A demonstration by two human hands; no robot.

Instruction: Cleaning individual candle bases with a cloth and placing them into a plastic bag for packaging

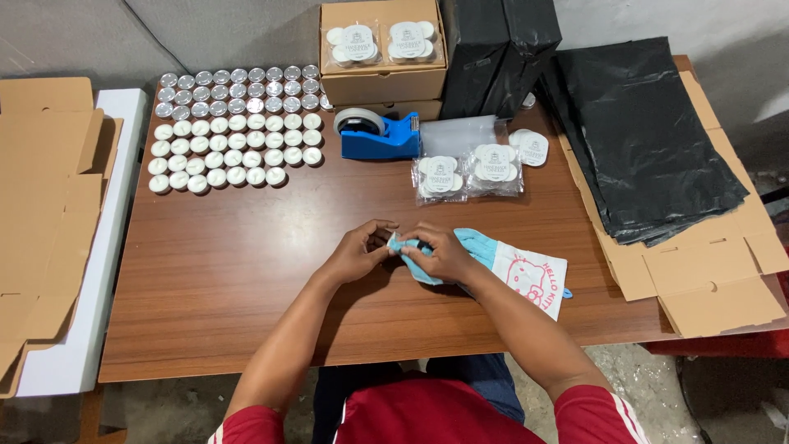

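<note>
While both meet at frame centre:
Left hand (359, 249): pinching edge of blue cloth (481, 247).
Right hand (440, 253): closed on same cloth, small dark item inside, unclear.
Cloth: low on worktop (230, 271), trailing right.
Tealights (234, 131): rows, upper left.
Tape dispenser (378, 134): blue, above hands.
</note>
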